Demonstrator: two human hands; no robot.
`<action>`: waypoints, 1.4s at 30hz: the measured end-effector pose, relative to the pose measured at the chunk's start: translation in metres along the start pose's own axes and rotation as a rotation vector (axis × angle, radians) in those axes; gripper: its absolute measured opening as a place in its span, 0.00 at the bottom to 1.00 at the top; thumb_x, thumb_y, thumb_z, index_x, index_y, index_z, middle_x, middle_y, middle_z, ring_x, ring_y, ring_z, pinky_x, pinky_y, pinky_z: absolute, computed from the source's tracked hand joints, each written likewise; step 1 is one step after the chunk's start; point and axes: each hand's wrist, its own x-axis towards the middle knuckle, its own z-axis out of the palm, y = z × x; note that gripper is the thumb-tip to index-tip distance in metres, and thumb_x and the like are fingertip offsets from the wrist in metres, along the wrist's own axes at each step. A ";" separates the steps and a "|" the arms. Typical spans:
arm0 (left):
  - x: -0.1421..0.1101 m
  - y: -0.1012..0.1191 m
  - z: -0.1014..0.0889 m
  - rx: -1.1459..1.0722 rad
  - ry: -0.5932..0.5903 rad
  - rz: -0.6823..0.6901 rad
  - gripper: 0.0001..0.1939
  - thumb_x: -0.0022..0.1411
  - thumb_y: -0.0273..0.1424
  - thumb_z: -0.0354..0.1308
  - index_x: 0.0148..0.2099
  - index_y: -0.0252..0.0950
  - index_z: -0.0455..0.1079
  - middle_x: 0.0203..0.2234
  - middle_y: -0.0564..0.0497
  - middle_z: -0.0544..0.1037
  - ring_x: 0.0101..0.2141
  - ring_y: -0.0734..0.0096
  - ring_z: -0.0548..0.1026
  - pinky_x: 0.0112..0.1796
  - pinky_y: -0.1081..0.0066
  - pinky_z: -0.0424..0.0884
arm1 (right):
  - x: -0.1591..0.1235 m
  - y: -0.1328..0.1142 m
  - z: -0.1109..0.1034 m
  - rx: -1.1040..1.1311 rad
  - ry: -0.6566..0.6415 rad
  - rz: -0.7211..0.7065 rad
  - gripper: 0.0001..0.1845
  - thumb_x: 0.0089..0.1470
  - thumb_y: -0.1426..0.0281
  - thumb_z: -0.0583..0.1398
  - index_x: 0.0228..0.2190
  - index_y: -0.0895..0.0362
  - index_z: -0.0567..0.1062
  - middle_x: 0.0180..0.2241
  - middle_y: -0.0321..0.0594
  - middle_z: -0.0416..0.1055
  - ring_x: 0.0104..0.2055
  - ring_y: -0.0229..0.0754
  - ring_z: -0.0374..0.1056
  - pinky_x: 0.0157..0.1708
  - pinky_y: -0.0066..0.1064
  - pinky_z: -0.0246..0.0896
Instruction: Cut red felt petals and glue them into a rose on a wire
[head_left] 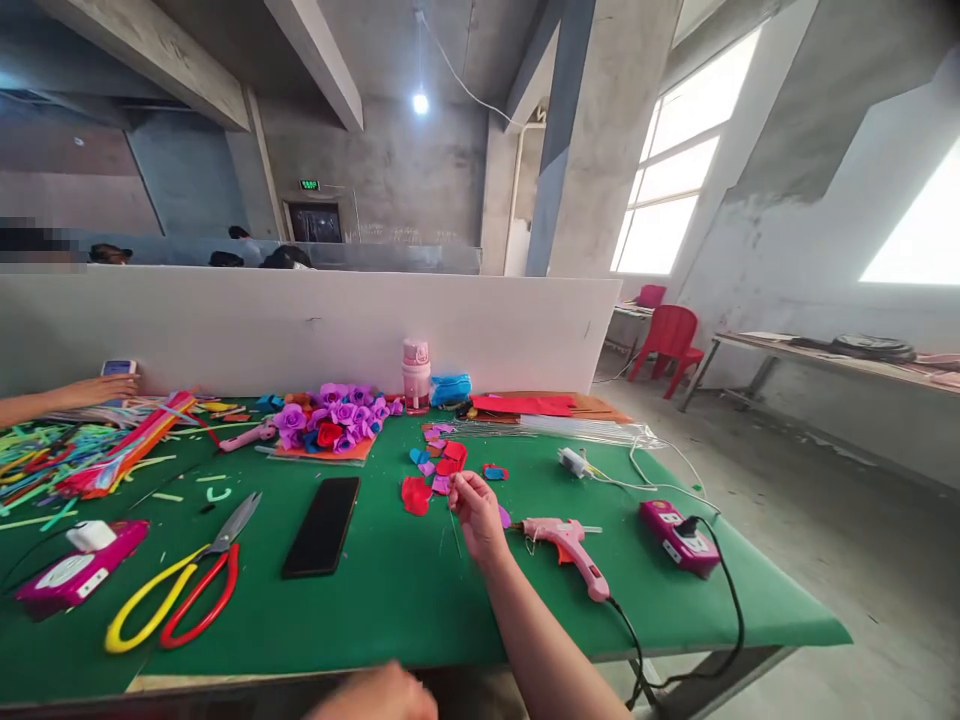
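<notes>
My right hand rests on the green table, fingers pinched on a thin wire stem that runs down from the fingertips. Right by it lie red, pink and blue cut foam petals. A pink glue gun lies just right of that hand. My left hand shows only partly at the bottom edge, near the table's front; its fingers are hidden. A black phone lies left of my right hand.
Yellow-and-red scissors, a magenta power strip on the left and another on the right, a purple foam flower bunch, a pink bottle, coloured strips. Another person's hand holds a device at far left. Red chairs stand beyond.
</notes>
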 end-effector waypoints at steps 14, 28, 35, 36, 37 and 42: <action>0.143 0.004 -0.090 -0.957 0.314 0.165 0.15 0.56 0.43 0.54 0.35 0.36 0.63 0.23 0.55 0.72 0.13 0.83 0.61 0.12 0.80 0.52 | 0.004 0.002 -0.006 -0.244 0.078 -0.053 0.10 0.44 0.62 0.65 0.25 0.56 0.76 0.27 0.37 0.73 0.32 0.39 0.67 0.39 0.33 0.60; 0.141 -0.007 -0.088 -1.402 0.236 0.004 0.12 0.47 0.31 0.67 0.31 0.32 0.69 0.22 0.53 0.75 0.18 0.82 0.69 0.18 0.81 0.64 | 0.006 -0.016 0.005 -0.437 0.177 -0.026 0.17 0.53 0.58 0.57 0.39 0.55 0.75 0.32 0.39 0.72 0.30 0.37 0.64 0.34 0.30 0.59; 0.145 -0.013 -0.088 -1.460 0.235 0.010 0.12 0.49 0.33 0.66 0.34 0.30 0.73 0.23 0.54 0.73 0.18 0.84 0.67 0.15 0.83 0.62 | 0.014 -0.020 0.006 -0.532 0.107 -0.018 0.15 0.51 0.58 0.58 0.29 0.57 0.75 0.26 0.37 0.71 0.26 0.36 0.62 0.29 0.27 0.57; 0.144 -0.012 -0.087 -1.453 0.240 0.014 0.12 0.49 0.33 0.66 0.33 0.30 0.73 0.22 0.54 0.73 0.17 0.85 0.66 0.14 0.83 0.61 | 0.013 -0.018 0.004 -0.519 0.104 -0.005 0.14 0.51 0.58 0.58 0.29 0.57 0.75 0.26 0.36 0.71 0.26 0.35 0.61 0.28 0.27 0.57; 0.144 -0.012 -0.087 -1.440 0.248 0.017 0.12 0.49 0.34 0.66 0.32 0.30 0.72 0.22 0.55 0.72 0.16 0.85 0.65 0.13 0.83 0.59 | 0.012 -0.016 0.001 -0.505 0.102 0.010 0.14 0.51 0.58 0.59 0.29 0.57 0.75 0.25 0.36 0.70 0.25 0.35 0.61 0.28 0.27 0.56; 0.142 -0.008 -0.085 -1.290 0.263 0.035 0.14 0.48 0.37 0.65 0.29 0.31 0.69 0.23 0.53 0.75 0.12 0.86 0.63 0.10 0.83 0.52 | 0.005 -0.009 -0.009 -0.415 0.049 0.116 0.14 0.48 0.58 0.61 0.27 0.58 0.75 0.22 0.35 0.69 0.23 0.33 0.59 0.26 0.27 0.55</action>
